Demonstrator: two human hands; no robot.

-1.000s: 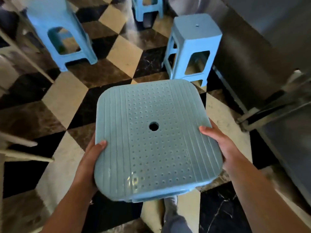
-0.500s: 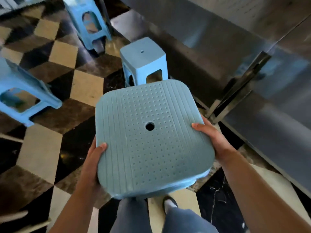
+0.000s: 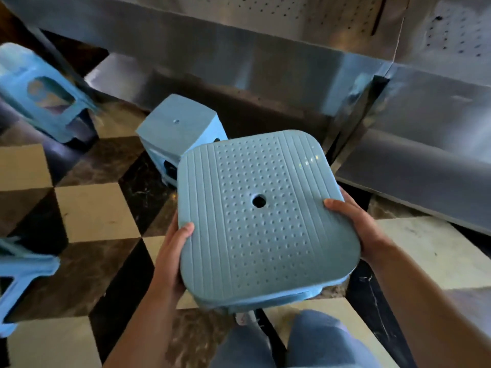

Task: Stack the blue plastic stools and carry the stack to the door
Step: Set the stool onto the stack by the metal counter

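Observation:
I hold a blue plastic stool in front of me, its dotted seat with a centre hole facing up. My left hand grips its left edge and my right hand grips its right edge. A second seat rim shows just under the near edge, so it may be a stack; I cannot tell for sure. Another blue stool stands on the floor just beyond and left of the held one, partly hidden by it. One more blue stool stands at the far left, and part of a further blue stool shows at the left edge.
The floor is chequered in cream, brown and black tiles. A stainless steel counter front runs across the back and right, with a slanted metal leg close to the held stool. My legs in jeans show below.
The view has swung right and closer to the steel counter. The standing stool now sits nearer, just behind the held one. Both hands keep the same grip.

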